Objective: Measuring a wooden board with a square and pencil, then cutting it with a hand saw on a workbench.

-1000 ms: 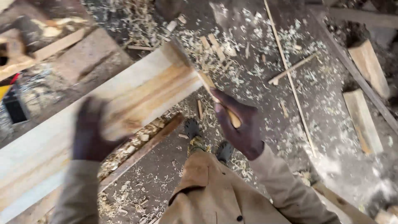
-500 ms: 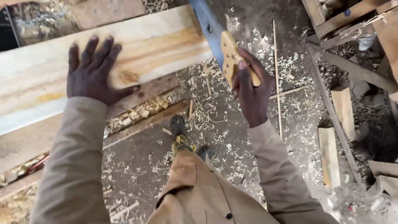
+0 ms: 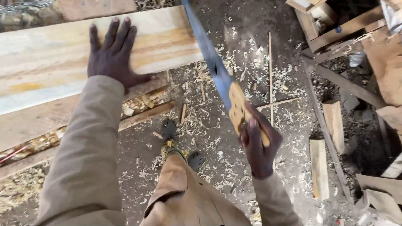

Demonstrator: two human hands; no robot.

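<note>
A wide pale plank (image 3: 50, 58) with orange grain streaks lies across a workbench at the upper left. My left hand (image 3: 114, 54) presses flat on it near its right end, fingers spread. My right hand (image 3: 258, 146) grips the light wooden handle of a hand saw (image 3: 209, 58). The saw's blue blade runs up and left from the handle, along the plank's cut end, and leaves the view at the top.
Wood shavings and thin sticks (image 3: 270, 71) litter the dirt floor. Short offcuts (image 3: 320, 167) and stacked timber (image 3: 347, 33) lie to the right. The rough bench edge (image 3: 138, 113) sits below the plank. My shoes (image 3: 169, 129) stand beneath, beside the bench.
The view has steadied and shifted down the plank. My right hand with the saw has dropped lower and to the right, showing more blade. My left hand stays flat on the plank.
</note>
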